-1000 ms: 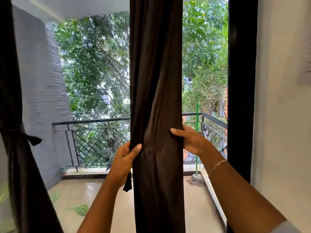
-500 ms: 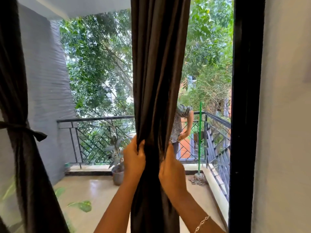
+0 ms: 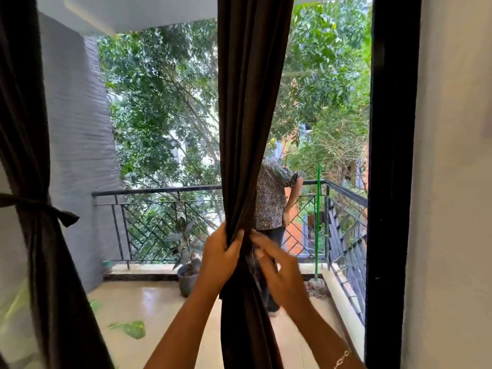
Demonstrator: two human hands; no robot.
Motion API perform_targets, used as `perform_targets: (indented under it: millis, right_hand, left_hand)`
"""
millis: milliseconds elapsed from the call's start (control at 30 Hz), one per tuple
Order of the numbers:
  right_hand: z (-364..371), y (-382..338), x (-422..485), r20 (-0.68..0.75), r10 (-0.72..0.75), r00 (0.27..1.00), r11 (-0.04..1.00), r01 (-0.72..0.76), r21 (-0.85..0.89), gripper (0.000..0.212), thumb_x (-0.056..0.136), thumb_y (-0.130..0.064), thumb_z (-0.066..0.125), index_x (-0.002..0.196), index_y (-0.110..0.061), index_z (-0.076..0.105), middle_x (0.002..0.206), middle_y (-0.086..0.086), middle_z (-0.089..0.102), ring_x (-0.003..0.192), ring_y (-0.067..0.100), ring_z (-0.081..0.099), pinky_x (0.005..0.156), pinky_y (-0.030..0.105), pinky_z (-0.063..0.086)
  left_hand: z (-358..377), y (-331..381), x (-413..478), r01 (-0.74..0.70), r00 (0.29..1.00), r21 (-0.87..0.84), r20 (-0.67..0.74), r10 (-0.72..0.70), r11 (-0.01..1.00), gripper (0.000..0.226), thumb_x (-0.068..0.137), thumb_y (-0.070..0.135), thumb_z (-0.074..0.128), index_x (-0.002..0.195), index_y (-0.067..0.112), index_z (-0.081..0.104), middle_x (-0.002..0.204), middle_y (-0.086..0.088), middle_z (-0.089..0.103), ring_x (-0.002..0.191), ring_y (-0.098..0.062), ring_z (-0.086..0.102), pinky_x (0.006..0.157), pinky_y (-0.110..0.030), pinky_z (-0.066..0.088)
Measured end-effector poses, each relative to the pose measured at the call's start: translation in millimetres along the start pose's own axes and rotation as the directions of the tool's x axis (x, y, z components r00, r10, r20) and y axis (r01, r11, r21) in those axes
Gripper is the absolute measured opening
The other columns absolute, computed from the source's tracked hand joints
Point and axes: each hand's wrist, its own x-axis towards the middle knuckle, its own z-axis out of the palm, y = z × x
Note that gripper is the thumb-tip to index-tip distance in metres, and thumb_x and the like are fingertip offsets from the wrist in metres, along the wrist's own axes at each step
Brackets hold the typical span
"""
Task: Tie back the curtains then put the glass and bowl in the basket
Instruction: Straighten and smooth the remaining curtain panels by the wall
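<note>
The middle curtain (image 3: 253,115) hung straight down the centre of the doorway, and both hands were on it at its narrowest point. The left hand (image 3: 219,258) had it clenched. Its fingers (image 3: 235,242) were curled round the left side of the gathered cloth, with the bunch pinched into a tight neck right at the knuckles. Above the grip the fabric fanned wider, and below it the folds dropped loose past the wrist to the bottom of the view.

The right hand (image 3: 279,272) sat just beside it against the curtain's right edge, slightly lower. It was smeared by blur, so it could not be told whether those fingers held the cloth or only touched it. A thin bracelet (image 3: 342,359) showed on that wrist.

Over at the left edge the other curtain (image 3: 29,129) was already cinched by a dark tie (image 3: 34,203), with one end of the knot sticking out to the right.

Beyond the glass another person (image 3: 271,198) stood at the balcony railing (image 3: 159,191), half hidden behind the middle curtain. A potted plant (image 3: 186,272) stood on the floor left of the hands, and a green pole (image 3: 317,222) leaned in the railing's corner.
</note>
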Motion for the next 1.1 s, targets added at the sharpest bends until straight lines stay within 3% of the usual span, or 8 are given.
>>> perform_targets:
  millis: [100, 200, 433, 567, 700, 800, 900, 1100]
  right_hand:
    - [-27, 2, 35, -0.160, 0.169, 0.972, 0.986, -0.165, 0.040, 0.057, 0.078, 0.014, 0.036, 0.117, -0.024, 0.053, 0.120, -0.009, 0.056, 0.115, 0.017, 0.055, 0.095, 0.029, 0.047]
    - [-35, -6, 66, 0.205, 0.172, 0.963, 0.983, -0.180, 0.018, 0.077, 0.071, 0.025, 0.040, 0.128, -0.026, 0.039, 0.137, -0.007, 0.042, 0.128, 0.009, 0.043, 0.090, 0.014, 0.046]
    - [-52, -8, 83, 0.567, 0.317, 0.760, 0.894, -0.438, 0.088, 0.039, 0.084, 0.018, 0.046, 0.102, -0.014, 0.057, 0.075, -0.008, 0.071, 0.068, 0.002, 0.066, 0.065, 0.017, 0.054]
    - [-56, -27, 86, 0.385, 0.296, 0.874, 0.899, -0.119, -0.421, 0.019, 0.095, -0.003, 0.045, 0.104, 0.000, 0.062, 0.069, 0.000, 0.055, 0.051, 0.000, 0.052, 0.049, 0.009, 0.036]
    - [-56, -47, 77, 0.287, 0.286, 0.914, 0.526, 0.101, -0.844, 0.021, 0.095, -0.016, 0.044, 0.091, -0.005, 0.061, 0.089, 0.013, 0.065, 0.086, 0.028, 0.062, 0.068, 0.030, 0.043]
    - [-51, -62, 57, 0.243, 0.532, 0.811, 0.816, -0.414, -0.403, 0.031, 0.098, -0.011, 0.038, 0.072, -0.005, 0.053, 0.049, -0.001, 0.061, 0.047, 0.009, 0.060, 0.046, 0.020, 0.043]
    - [-40, -68, 41, 0.443, 0.641, 0.626, 0.662, -0.744, 0.091, 0.033, 0.100, -0.017, 0.033, 0.070, -0.010, 0.047, 0.062, 0.010, 0.065, 0.053, 0.016, 0.062, 0.052, 0.023, 0.051]
    - [-35, -56, 36, 0.499, 0.662, 0.559, 0.492, -0.826, 0.274, 0.036, 0.096, -0.021, 0.038, 0.067, -0.012, 0.058, 0.087, 0.015, 0.057, 0.085, 0.027, 0.056, 0.088, 0.040, 0.045]
  left_hand:
    - [-8, 4, 5, 0.049, 0.989, -0.016, 0.137, -0.047, 0.999, 0.044, 0.074, 0.032, 0.049, 0.108, 0.007, 0.060, 0.096, -0.010, 0.066, 0.091, -0.023, 0.062, 0.081, -0.036, 0.050]
    - [-10, 7, 10, 0.129, 0.957, -0.066, 0.269, -0.107, 0.989, 0.027, 0.082, 0.025, 0.059, 0.108, 0.018, 0.058, 0.103, -0.004, 0.064, 0.100, -0.020, 0.061, 0.090, -0.035, 0.049]
    - [-21, 13, 13, 0.246, 0.906, -0.121, 0.381, -0.184, 0.962, 0.020, 0.090, 0.001, 0.052, 0.104, 0.015, 0.057, 0.091, 0.007, 0.064, 0.075, 0.003, 0.062, 0.072, -0.010, 0.051]
    - [-23, 15, 21, 0.110, 0.916, 0.108, 0.375, -0.143, 0.988, 0.028, 0.093, 0.006, 0.050, 0.121, 0.006, 0.053, 0.110, -0.003, 0.061, 0.100, -0.014, 0.056, 0.083, -0.022, 0.046]
    - [-17, 14, 30, -0.015, 0.958, 0.484, 0.259, -0.127, 0.875, 0.030, 0.094, 0.019, 0.050, 0.122, 0.007, 0.053, 0.114, -0.015, 0.062, 0.107, -0.031, 0.057, 0.081, -0.030, 0.042]
    - [-12, 23, 26, -0.002, 0.976, 0.622, 0.171, -0.134, 0.783, 0.026, 0.092, 0.020, 0.050, 0.113, 0.005, 0.056, 0.107, -0.017, 0.064, 0.099, -0.035, 0.059, 0.077, -0.034, 0.044]
    - [-5, 28, 26, 0.009, 0.981, 0.641, 0.142, -0.131, 0.768, 0.022, 0.085, 0.011, 0.050, 0.104, 0.001, 0.058, 0.103, -0.021, 0.063, 0.099, -0.037, 0.059, 0.075, -0.034, 0.043]
    - [-14, 45, 28, 0.274, 0.880, 0.208, 0.339, -0.332, 0.939, 0.015, 0.087, 0.015, 0.055, 0.093, 0.004, 0.062, 0.084, -0.015, 0.065, 0.077, -0.028, 0.061, 0.068, -0.030, 0.047]
